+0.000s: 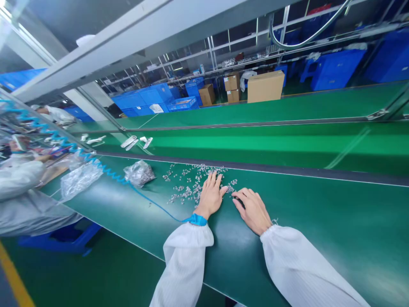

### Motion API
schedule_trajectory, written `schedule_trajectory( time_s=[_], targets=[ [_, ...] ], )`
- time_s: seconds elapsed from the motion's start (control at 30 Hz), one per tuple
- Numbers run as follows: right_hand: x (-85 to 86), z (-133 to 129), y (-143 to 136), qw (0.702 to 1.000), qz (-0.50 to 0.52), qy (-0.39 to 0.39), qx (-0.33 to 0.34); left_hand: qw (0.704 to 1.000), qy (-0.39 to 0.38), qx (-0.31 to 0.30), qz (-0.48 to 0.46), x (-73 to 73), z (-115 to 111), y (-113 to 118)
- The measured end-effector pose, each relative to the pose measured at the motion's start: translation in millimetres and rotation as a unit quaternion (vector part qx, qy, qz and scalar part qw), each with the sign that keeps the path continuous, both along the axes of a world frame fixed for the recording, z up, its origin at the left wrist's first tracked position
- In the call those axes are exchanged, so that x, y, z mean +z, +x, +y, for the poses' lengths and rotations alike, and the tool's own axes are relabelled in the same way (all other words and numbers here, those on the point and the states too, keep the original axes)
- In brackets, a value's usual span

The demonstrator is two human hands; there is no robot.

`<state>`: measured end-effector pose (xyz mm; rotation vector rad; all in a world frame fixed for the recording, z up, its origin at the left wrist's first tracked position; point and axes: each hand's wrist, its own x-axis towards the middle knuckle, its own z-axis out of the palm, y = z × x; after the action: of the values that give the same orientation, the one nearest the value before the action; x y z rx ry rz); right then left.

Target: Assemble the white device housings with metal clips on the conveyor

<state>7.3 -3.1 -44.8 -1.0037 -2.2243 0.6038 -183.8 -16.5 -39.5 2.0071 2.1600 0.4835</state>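
Small shiny metal parts (188, 192) lie scattered over the green table (319, 213), too small to name by kind. My left hand (211, 194) rests flat on their right portion, fingers spread, with a blue wrist strap (196, 219) at its cuff. Just to its right, my right hand (252, 209) has its fingers bent, the tips at the right edge of the scattered parts. Whether a part sits under those fingertips is hidden. A clear plastic bag (139, 173) of similar parts stands left of the pile.
A coiled blue cord (108, 171) runs from the wrist strap to the upper left. Another clear bag (81, 179) lies further left, near a co-worker in a white sleeve (19, 179). Behind the table's dark edge strip is a green conveyor belt (255, 143) carrying white pieces (129, 142).
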Motion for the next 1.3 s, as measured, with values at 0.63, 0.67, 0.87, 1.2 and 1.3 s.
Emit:
schedule_trajectory(
  time_s=[0.63, 0.67, 0.87, 1.2, 1.3],
  targets=[
    [1.7, -4.5, 61.1, 0.984, 0.125, -0.124, -0.032, 0.998, -0.052, -0.003, 0.033, 30.8, 92.5, -42.4],
    [1.5, -4.2, 61.0, 0.983, 0.13, -0.128, -0.031, 0.997, -0.065, -0.016, 0.031, 36.1, 93.5, -45.2],
    [1.2, -2.9, 62.3, 0.977, 0.139, -0.159, -0.018, 0.993, -0.093, -0.061, 0.027, 56.9, 87.6, -45.7],
    [-1.1, -2.6, 61.7, 0.977, 0.144, -0.153, -0.015, 0.992, -0.075, 0.092, 0.05, 36.2, 140.8, -30.0],
    [-2.9, -3.4, 62.5, 0.978, 0.143, -0.151, -0.012, 0.988, -0.109, 0.105, 0.042, 35.8, 163.8, -23.9]
  ],
)
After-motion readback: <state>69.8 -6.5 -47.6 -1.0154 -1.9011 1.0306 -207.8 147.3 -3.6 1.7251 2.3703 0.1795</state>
